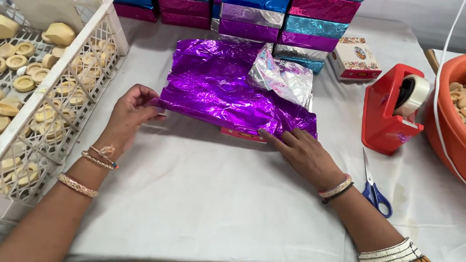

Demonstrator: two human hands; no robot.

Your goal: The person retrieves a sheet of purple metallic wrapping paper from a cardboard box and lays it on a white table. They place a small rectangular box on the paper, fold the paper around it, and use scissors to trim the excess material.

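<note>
Left hand pinching the near left edge of purple foil sheet, fingers curled onto the foil, thumb side under the fold

Right hand laid flat, fingers extended and pressed onto near right edge of the same sheet; nothing clasped, only holding down

Red box under the foil, only a thin strip of its near edge showing just left of the right fingertips; rest covered

Silver underside of the foil turned up beyond the right fingers, crumpled

Beyond both sets of fingers: stack of wrapped boxes in purple, blue, magenta and silver foil; one unwrapped printed box just right of the stack

Right of the right fingers: red tape dispenser, apart from the hand; blue-handled scissors lying just beside the right wrist

Far right: orange tub holding pale wooden pieces

Left of the left fingers: white plastic crate with pale round discs and angular blocks, close to the left wrist but not touching

All resting on a table covered with white cloth

Bangles on the left wrist, beaded bands on the right
</note>
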